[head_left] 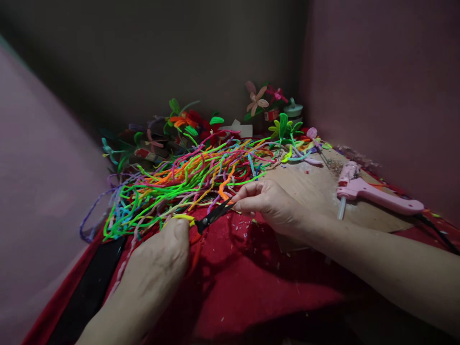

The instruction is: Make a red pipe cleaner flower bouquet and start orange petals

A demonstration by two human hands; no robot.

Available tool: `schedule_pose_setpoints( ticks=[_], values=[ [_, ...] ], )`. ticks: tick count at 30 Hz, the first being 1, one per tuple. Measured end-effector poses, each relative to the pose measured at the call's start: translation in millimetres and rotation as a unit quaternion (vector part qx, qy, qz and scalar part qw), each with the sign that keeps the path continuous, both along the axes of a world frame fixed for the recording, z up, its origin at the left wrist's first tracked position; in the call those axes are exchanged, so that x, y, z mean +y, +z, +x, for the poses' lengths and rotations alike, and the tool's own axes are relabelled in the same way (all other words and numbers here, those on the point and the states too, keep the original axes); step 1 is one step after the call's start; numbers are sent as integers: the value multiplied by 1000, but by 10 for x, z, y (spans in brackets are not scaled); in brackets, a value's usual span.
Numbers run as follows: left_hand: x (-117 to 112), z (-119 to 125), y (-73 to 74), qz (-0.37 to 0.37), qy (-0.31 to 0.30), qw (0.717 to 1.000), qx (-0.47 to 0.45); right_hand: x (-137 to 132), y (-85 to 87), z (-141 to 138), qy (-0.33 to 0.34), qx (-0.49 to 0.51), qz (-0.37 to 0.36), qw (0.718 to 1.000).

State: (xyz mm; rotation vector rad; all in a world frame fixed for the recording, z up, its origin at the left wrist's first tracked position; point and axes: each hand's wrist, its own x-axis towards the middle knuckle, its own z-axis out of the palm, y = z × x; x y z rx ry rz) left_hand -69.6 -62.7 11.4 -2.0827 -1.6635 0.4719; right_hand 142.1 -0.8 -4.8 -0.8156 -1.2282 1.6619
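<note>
My left hand point(161, 258) is wrapped round the handles of scissors point(208, 219) with black blades and yellow and red grips. Their blades point up and right, and the tips reach the fingertips of my right hand point(264, 201). Thumb and forefinger of that hand are pinched on what looks like the end of an orange pipe cleaner point(225, 186), right at the blade tips. The exact hold is partly hidden by the fingers. Just beyond both hands spreads a large tangled heap of colourful pipe cleaners point(172, 184).
A pink glue gun point(377, 194) lies on a cardboard sheet point(305, 187) at the right, its cord trailing off. Pipe-cleaner flowers point(257, 98) stand at the back, near a lidded container point(293, 111). Small clippings dot the red cloth point(251, 292). A black strip point(89, 282) lies left.
</note>
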Motion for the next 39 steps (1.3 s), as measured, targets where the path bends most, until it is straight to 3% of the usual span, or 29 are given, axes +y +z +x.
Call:
schedule_pose_setpoints(
  ticks=[23,29,39],
  values=[
    [-9,12,44,-7,30,999,11,7,23,10,0,-15,-41,999],
    [-19,-30,-18,28,-18,999,16,3,5,0,1,9,-36,999],
    [2,-5,-15,23,-30,999,7,34,-43,-1,24,18,-34,999]
  ],
)
